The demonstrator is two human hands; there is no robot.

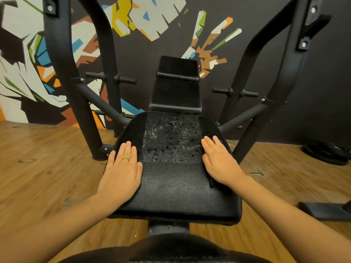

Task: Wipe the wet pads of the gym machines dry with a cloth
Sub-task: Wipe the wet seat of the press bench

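Seat pad (174,186) dead centre, black and pebbly, mounted on a post (168,227). Loads of water drops (171,145) beaded over the far half, right between the two sets of fingertips. Left hand (121,168) laid flat on the pad's left edge, palm down, fingers straight and close together, holding nothing; gold ring (125,159) on one finger. Right hand (220,162) same deal on the right edge, flat, fingers straight, nothing in it either. Back pad (177,92) further off, tilted up. Black frame (62,73) arching either side, wooden floor (38,177) underneath, painted mural (152,19) behind. Weight plate (326,152) lying on the floor, off right.
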